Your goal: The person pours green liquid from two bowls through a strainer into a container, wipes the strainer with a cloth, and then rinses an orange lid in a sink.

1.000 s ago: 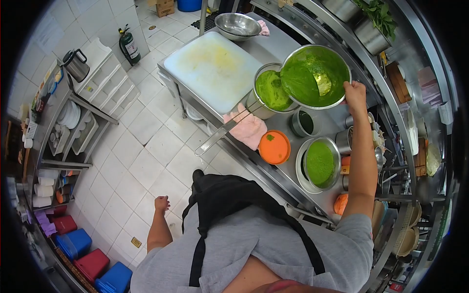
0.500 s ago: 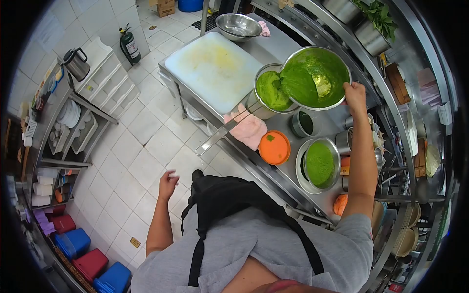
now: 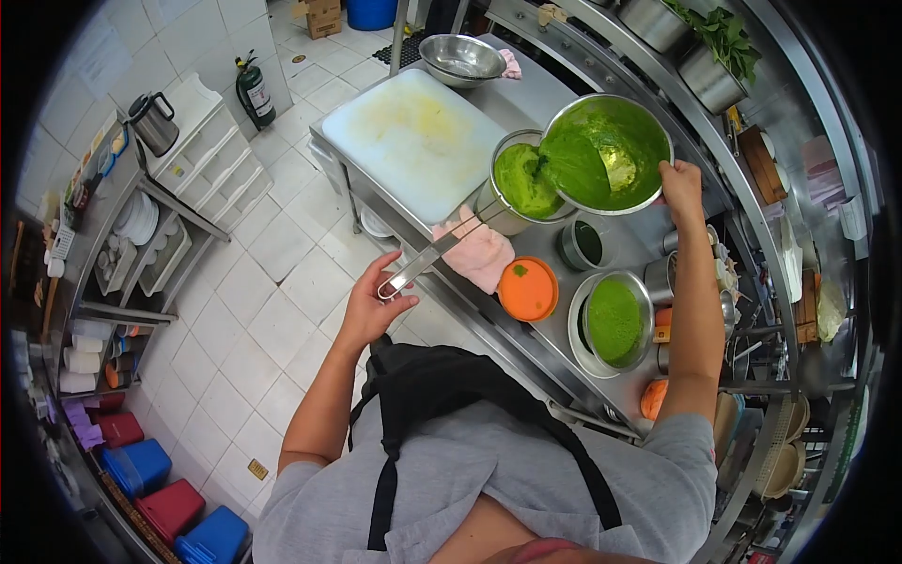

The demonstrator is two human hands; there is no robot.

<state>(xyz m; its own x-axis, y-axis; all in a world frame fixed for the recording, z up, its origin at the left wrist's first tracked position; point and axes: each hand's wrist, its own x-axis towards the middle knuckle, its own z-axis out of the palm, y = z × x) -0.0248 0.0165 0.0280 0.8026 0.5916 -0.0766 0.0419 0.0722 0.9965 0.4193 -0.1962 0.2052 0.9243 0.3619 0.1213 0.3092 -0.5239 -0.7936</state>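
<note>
With its rim pinched in my right hand (image 3: 683, 188), a steel mixing bowl (image 3: 648, 122) is tilted to the left. Thick green puree (image 3: 526, 179) runs from it into a long-handled strainer set in a tall steel pot (image 3: 495, 209). The strainer's handle (image 3: 413, 271) sticks out past the counter edge toward me. At the handle's looped end is my left hand (image 3: 371, 305), thumb and fingers apart around it. Under the handle lies a pink cloth (image 3: 479, 254). An orange-lidded tub (image 3: 528, 289) sits beside the cloth.
A bowl of frothy green liquid (image 3: 615, 320) and a small dark-green container (image 3: 581, 244) stand nearby on the counter. Behind the pot lies a white cutting board (image 3: 413, 141), with an empty steel bowl (image 3: 460, 58) beyond it. A metal shelf (image 3: 601, 38) runs along the right.
My left hand has risen from near my waist to the end of the strainer's handle. My right hand keeps the bowl tilted in nearly the same spot.
</note>
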